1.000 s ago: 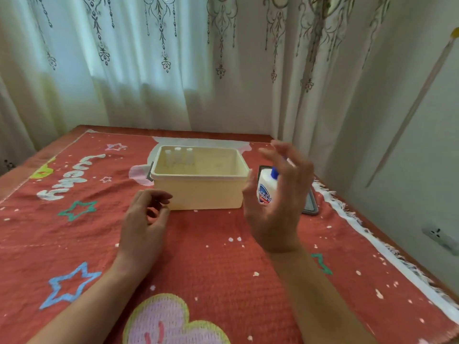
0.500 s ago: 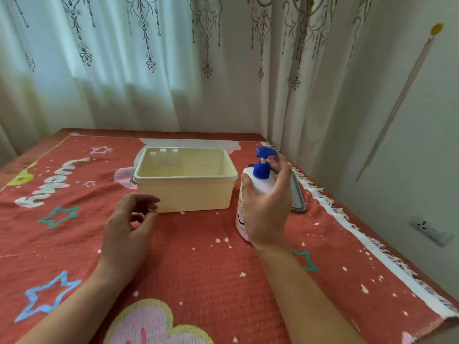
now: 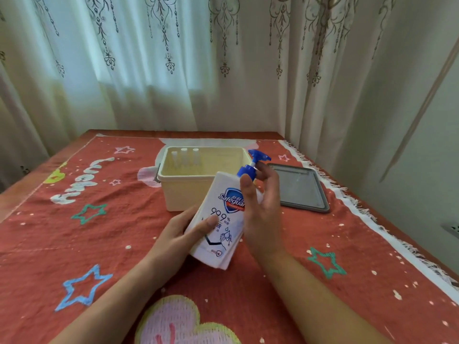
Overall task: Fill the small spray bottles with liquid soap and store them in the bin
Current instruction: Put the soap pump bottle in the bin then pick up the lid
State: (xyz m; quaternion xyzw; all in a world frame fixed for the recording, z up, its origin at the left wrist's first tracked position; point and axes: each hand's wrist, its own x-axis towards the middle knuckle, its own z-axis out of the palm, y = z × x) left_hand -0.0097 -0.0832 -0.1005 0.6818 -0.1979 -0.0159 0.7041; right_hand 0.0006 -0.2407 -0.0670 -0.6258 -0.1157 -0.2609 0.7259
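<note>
At centre frame, the left hand point(image 3: 177, 234) clasps the lower body of a tilted white plastic soap bottle point(image 3: 221, 219) with a blue pump, while the right hand point(image 3: 260, 214) grips its upper side, fingers curled round the neck. Behind, three small white spray bottles point(image 3: 185, 157) stand in the cream plastic bin point(image 3: 183, 192); a grey lid point(image 3: 299, 187) lies right of it

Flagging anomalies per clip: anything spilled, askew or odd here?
No spill shows. The soap bottle is tilted, but both hands hold it: left hand, right hand. Three small bottles stand in the bin.
</note>
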